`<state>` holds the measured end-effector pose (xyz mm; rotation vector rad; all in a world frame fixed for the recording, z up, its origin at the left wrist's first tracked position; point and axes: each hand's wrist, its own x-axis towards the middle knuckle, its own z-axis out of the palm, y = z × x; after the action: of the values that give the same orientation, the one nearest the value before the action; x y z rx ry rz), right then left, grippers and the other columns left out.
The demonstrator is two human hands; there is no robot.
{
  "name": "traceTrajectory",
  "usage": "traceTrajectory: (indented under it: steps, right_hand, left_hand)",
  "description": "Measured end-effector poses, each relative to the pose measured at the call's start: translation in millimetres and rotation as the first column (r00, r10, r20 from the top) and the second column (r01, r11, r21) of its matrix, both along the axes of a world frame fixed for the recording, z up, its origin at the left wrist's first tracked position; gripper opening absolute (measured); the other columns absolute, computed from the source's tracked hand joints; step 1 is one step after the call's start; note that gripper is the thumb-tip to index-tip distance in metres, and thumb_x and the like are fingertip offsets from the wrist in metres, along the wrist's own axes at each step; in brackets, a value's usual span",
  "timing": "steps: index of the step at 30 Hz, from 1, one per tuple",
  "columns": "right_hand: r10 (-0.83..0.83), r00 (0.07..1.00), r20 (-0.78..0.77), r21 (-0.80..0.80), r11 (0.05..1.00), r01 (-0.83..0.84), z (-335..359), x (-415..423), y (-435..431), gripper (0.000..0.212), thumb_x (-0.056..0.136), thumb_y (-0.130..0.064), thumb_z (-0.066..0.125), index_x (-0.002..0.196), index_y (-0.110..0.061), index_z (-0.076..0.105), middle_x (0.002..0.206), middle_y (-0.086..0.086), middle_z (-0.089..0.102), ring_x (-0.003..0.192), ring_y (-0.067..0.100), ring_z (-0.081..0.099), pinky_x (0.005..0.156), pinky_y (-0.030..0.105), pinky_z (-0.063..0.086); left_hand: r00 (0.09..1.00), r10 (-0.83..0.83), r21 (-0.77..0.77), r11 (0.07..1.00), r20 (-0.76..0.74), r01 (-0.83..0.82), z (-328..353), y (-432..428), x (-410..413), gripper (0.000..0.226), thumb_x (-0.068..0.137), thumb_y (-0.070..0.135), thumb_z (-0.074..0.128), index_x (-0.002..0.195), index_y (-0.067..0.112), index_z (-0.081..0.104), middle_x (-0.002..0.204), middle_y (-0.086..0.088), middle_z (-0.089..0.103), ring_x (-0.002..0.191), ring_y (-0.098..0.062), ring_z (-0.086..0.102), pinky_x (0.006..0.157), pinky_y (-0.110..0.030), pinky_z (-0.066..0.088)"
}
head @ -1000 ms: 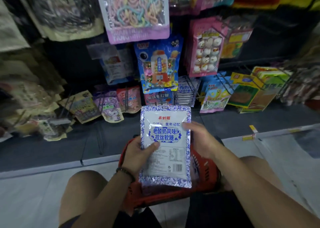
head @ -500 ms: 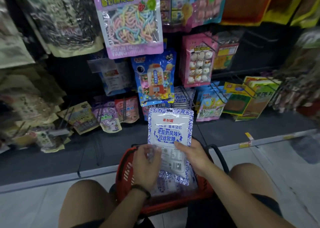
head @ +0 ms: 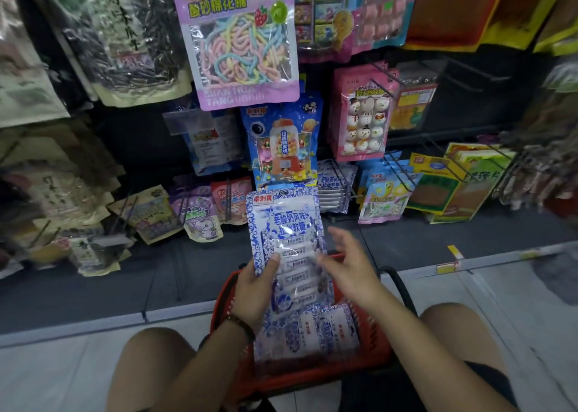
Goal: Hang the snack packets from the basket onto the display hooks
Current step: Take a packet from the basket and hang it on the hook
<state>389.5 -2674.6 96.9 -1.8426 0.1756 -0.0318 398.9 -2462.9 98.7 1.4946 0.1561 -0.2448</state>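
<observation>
Packet: blue-and-white, upright at frame centre, above the red basket.
Left hand: closed on the packet's lower left edge.
Right hand: spread open, blurred, just beside the packet; contact unclear.
Matching packets: hanging centre-right.
Advice: steady the top, thread its hole onto that hook.

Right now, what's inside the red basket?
More blue-and-white packets lie in the red basket. The held packet and left hand cover its far end.

1 head cam, looks fwd & down, close over basket, facing shelf.
</observation>
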Motion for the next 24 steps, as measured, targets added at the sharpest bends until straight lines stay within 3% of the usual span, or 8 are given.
traceTrajectory:
  steps: [3,5,7,11,16,20,22,24]
  right_hand:
    - [-0.026,0.992,-0.123,0.186,0.981,0.049,7.2,9.8,-16.6,0.071,0.100,-0.037,0.072,0.161,-0.027,0.037,0.152,0.000,0.050,0.140,0.021,0.052,0.118,0.052,0.046]
    - [-0.007,0.989,-0.149,0.166,0.986,0.032,3.6,16.1,-24.2,0.077,0.094,-0.052,0.075,0.160,-0.026,0.043,0.149,0.001,0.058,0.136,0.021,0.059,0.117,0.055,0.048]
    - [0.019,0.995,-0.101,0.131,0.991,-0.006,-10.6,21.0,-31.4,0.081,0.085,-0.067,0.077,0.152,-0.028,0.055,0.144,-0.003,0.066,0.132,0.018,0.064,0.117,0.055,0.048]
    - [0.003,1.000,0.018,0.175,0.985,-0.006,-5.0,24.7,-32.1,0.028,0.101,-0.022,0.073,0.129,-0.023,0.072,0.127,-0.002,0.078,0.121,0.021,0.072,0.110,0.046,0.053]
    - [-0.069,0.997,0.025,0.185,0.981,0.063,-7.3,32.6,-41.8,0.020,0.100,-0.011,0.073,0.116,-0.022,0.077,0.115,0.001,0.081,0.112,0.026,0.076,0.106,0.053,0.057]
    - [-0.156,0.985,0.076,0.079,0.985,0.150,-12.1,46.4,-58.1,0.004,0.094,-0.017,0.080,0.097,-0.021,0.080,0.094,-0.004,0.082,0.092,0.023,0.078,0.089,0.052,0.062]
    - [-0.201,0.976,0.080,0.043,0.979,0.198,-13.2,57.3,-69.3,0.024,0.092,-0.010,0.081,0.074,-0.022,0.071,0.067,-0.014,0.073,0.066,0.003,0.068,0.070,0.035,0.057]
    - [-0.229,0.967,0.107,0.015,0.973,0.229,-15.2,67.4,-81.4,0.027,0.087,0.000,0.082,0.077,-0.023,0.072,0.070,-0.014,0.073,0.071,0.001,0.069,0.072,0.029,0.056]
  left_hand:
    - [0.997,-0.064,0.000,0.998,-0.032,0.064,6.2,8.8,3.4,0.025,0.103,0.034,0.068,0.128,0.027,0.071,0.115,0.017,0.078,0.097,0.009,0.074,0.087,-0.020,0.060]
    - [0.995,-0.098,0.016,0.995,-0.035,0.099,7.4,10.6,6.0,0.026,0.104,0.031,0.068,0.129,0.025,0.072,0.120,0.010,0.080,0.109,-0.003,0.075,0.101,-0.034,0.058]
    - [0.993,-0.112,0.008,0.994,0.020,0.112,9.2,8.1,9.4,0.028,0.106,0.022,0.065,0.134,0.022,0.069,0.127,0.002,0.079,0.119,-0.018,0.075,0.103,-0.041,0.058]
    - [0.985,-0.149,0.025,0.989,0.089,0.147,13.9,-1.1,18.5,0.031,0.108,0.022,0.062,0.140,0.022,0.065,0.132,0.002,0.077,0.121,-0.020,0.074,0.104,-0.046,0.059]
    - [0.981,-0.135,0.132,0.984,0.141,0.116,19.4,-14.4,42.1,0.027,0.106,0.030,0.067,0.133,0.030,0.069,0.129,0.010,0.077,0.120,-0.009,0.073,0.107,-0.040,0.057]
    - [0.957,-0.168,0.238,0.965,0.236,0.111,20.4,-31.5,70.5,0.027,0.101,0.018,0.074,0.127,0.024,0.068,0.118,0.009,0.078,0.103,0.000,0.074,0.094,-0.029,0.061]
    - [0.947,-0.207,0.331,0.936,0.244,0.120,14.6,-40.4,89.7,0.019,0.100,0.012,0.076,0.115,0.006,0.066,0.102,-0.004,0.074,0.085,-0.008,0.072,0.083,-0.029,0.062]
    - [0.928,-0.266,0.349,0.922,0.262,0.166,5.9,-48.9,106.9,0.011,0.102,-0.004,0.067,0.096,-0.003,0.058,0.090,-0.014,0.063,0.084,-0.025,0.063,0.087,-0.035,0.058]
